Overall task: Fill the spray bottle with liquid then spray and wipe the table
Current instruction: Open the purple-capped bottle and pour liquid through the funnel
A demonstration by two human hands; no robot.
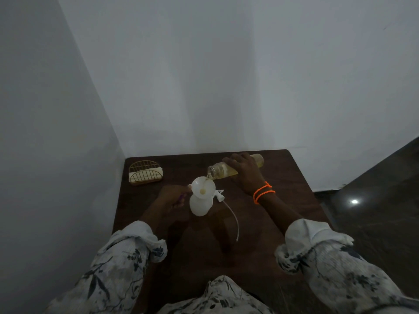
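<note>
Steadying the funnel in the upright spray bottle on the counter, our left hand pinches its rim. Farther right, our right hand grips the clear bottle, lying nearly level, mouth leftward over the funnel, pouring.

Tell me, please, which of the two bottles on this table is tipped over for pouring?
The clear bottle of yellowish liquid, gripped by the right hand, is tipped toward the funnel; the white spray bottle stands upright.
</note>
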